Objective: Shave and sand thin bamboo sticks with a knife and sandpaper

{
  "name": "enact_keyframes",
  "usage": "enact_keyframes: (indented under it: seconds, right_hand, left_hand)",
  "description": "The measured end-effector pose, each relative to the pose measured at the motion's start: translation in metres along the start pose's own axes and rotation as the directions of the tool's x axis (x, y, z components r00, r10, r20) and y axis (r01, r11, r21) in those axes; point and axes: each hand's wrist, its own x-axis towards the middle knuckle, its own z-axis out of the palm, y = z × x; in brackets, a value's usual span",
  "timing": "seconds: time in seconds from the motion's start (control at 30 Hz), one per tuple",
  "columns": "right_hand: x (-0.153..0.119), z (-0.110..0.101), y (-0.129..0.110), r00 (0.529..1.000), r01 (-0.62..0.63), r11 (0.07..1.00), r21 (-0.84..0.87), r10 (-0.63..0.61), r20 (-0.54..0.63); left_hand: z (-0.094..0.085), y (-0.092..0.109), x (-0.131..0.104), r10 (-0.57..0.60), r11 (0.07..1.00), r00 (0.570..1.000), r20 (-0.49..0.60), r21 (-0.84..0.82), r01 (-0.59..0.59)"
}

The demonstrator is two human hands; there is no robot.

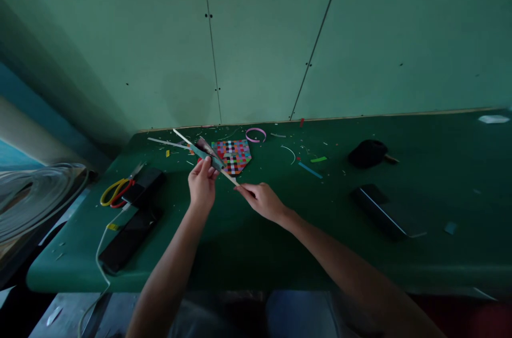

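Note:
My left hand (pixel 202 180) pinches a folded grey-green piece (pixel 210 157) with a dark printed side, its thumb on top. A long thin pale strip (pixel 230 175) runs along or through that piece; which of the two I cannot tell. At the strip's lower right end, the thumb and fingers of my right hand (pixel 260 198) are closed on it. Just behind the hands lies a woven multicoloured checkered piece (pixel 239 155), partly covered by the folded piece. Another light strip (pixel 168 142) sticks out to the left.
Scissors (pixel 118 188) with yellow and red handles lie left, beside a black box-like object (pixel 144 187) and a black phone-like device (pixel 128 239) with a white cable (pixel 98 258). Paper scraps, a pink curl (pixel 256 135), a black pouch (pixel 368 154) and a dark case (pixel 386 210) are on the green table (pixel 304 252).

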Motion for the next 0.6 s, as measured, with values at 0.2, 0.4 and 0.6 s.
enact_keyframes:
  seconds: [0.2,0.4,0.6]
  right_hand:
    - [-0.003,0.003,0.001,0.989,0.098,0.933,-0.346,-0.13,-0.07]
    - [-0.006,-0.002,-0.003,0.977,0.143,0.887,-0.44,-0.197,-0.08]
    - [-0.007,0.001,-0.007,0.975,0.14,0.882,-0.45,-0.202,-0.094]
  left_hand:
    - [-0.01,0.019,0.013,0.063,0.998,0.996,-0.064,-0.015,-0.064]
    - [-0.021,0.035,0.028,0.153,0.983,0.98,-0.123,-0.085,-0.164]
    - [-0.015,0.022,0.02,0.076,0.996,0.994,-0.082,-0.046,-0.08]
